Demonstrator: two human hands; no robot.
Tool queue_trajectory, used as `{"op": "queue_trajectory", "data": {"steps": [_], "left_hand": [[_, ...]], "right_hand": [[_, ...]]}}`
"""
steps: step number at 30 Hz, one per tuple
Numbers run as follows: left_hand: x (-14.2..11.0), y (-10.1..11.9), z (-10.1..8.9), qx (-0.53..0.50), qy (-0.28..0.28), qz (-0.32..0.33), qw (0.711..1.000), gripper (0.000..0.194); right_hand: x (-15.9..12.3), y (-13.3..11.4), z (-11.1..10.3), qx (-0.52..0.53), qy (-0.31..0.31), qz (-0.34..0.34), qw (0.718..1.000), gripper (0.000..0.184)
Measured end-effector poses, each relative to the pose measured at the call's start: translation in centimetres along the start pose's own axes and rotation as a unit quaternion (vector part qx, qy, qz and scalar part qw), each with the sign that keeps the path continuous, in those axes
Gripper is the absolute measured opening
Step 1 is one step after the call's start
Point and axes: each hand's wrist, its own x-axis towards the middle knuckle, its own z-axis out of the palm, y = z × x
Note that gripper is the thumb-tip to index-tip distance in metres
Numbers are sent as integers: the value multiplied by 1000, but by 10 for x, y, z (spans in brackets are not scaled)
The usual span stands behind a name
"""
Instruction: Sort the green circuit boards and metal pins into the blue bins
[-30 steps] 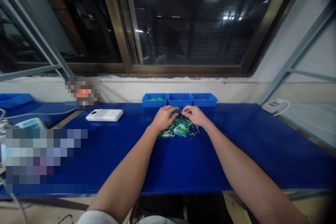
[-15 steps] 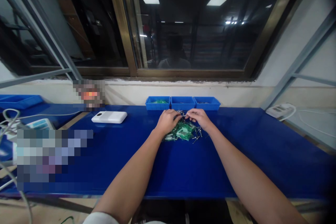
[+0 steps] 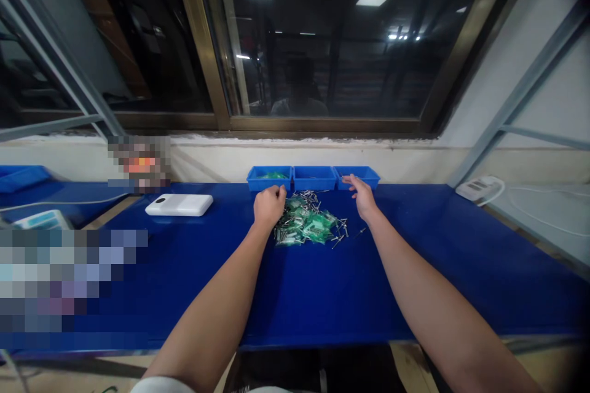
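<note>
A heap of small green parts with metal pins (image 3: 308, 225) lies on the blue table (image 3: 299, 295). Behind it stand three small blue bins in a row: the left bin (image 3: 270, 177) with green pieces in it, the middle bin (image 3: 315, 177) and the right bin (image 3: 357, 175). My left hand (image 3: 268, 205) is closed in a loose fist just in front of the left bin, at the heap's left edge; what its fingers hold is hidden. My right hand (image 3: 361, 194) reaches to the right bin's front rim with fingers stretched out, nothing visible in them.
A white flat device (image 3: 179, 204) lies left of the heap. A white power strip with a cable (image 3: 479, 186) sits at the far right. Another blue tray (image 3: 18, 175) stands at the far left. A window and a metal frame rise behind the table.
Both hands have left the heap's middle and spread apart: the left moved toward the left bin, the right toward the right bin and opened its fingers.
</note>
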Motion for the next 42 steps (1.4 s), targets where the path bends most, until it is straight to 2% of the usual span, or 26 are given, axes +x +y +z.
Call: {"op": "queue_trajectory", "data": {"steps": [3, 8, 14, 17, 19, 22, 25, 29, 35, 40, 42], "left_hand": [[0, -1, 2, -15, -14, 0, 1000, 40], [1, -2, 9, -93, -3, 44, 995, 32], [1, -4, 12, -113, -26, 46, 992, 45], [-1, -2, 11, -97, -58, 56, 992, 50], [-3, 1, 10, -77, -90, 80, 990, 50], [-6, 7, 8, -44, -130, 134, 981, 47], [-8, 12, 6, -19, -143, 171, 975, 47], [-9, 14, 5, -8, -145, 177, 973, 47], [-7, 12, 6, -25, -139, 164, 976, 45], [-6, 11, 5, -41, -105, 179, 977, 42], [-7, 14, 4, -42, -88, 202, 975, 40]], "right_hand": [[9, 8, -4, -8, 11, 24, 1000, 61], [16, 15, -8, -46, -12, 26, 999, 72], [8, 8, -5, -76, 13, -59, 995, 68], [0, 6, 2, -129, -44, -116, 984, 51], [-8, 5, 9, -200, -121, -145, 961, 36], [-17, 5, 20, -320, -225, -197, 899, 23], [-21, 7, 27, -378, -268, -232, 855, 28], [-19, 8, 27, -413, -281, -236, 833, 31], [-14, 7, 16, -439, -260, -206, 835, 17], [-12, 10, 12, -419, -240, -180, 857, 13], [-14, 7, 14, -386, -242, -167, 874, 12]]}}
